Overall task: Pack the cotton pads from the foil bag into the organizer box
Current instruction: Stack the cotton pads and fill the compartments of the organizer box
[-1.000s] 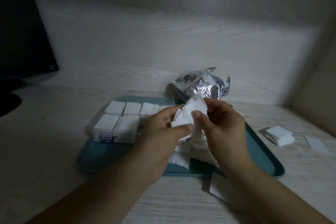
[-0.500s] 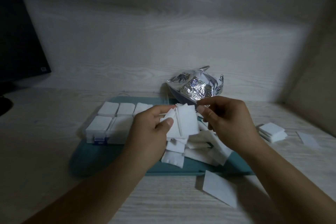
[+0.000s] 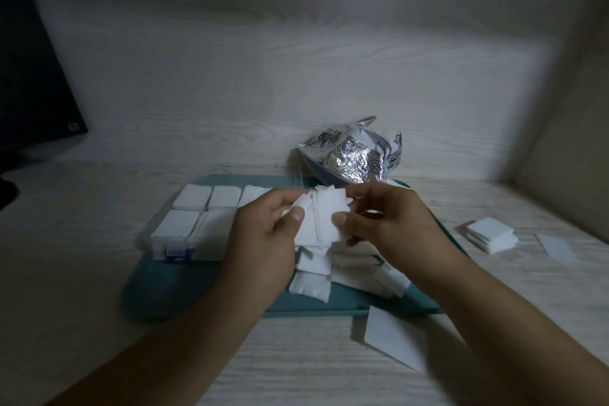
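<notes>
Both hands meet over the middle of the flat teal plastic tray, sharing a small uneven stack of square white cotton pads; the left hand has its fingers curled behind the stack with the thumb pressed on the near face, and the right hand pinches the stack's right edge between thumb and curled fingers. Below them a loose heap of white pads lies on the tray; the crumpled silver foil bag sits at the tray's far edge, beyond the hands. The clear plastic organizer box, with a small blue latch on its near wall, stands on the tray's left part, just left of the left hand; its visible compartments already look full of pads, though the dim light and the left hand make the rightmost cells hard to judge. So the held stack lies right of the box, the left hand is the nearer one, and any remaining cell would be reached by a short move leftward and away; squaring the stack first seems to be the step in hand. A few more pads lie on the pale wood-grain table to the right.
</notes>
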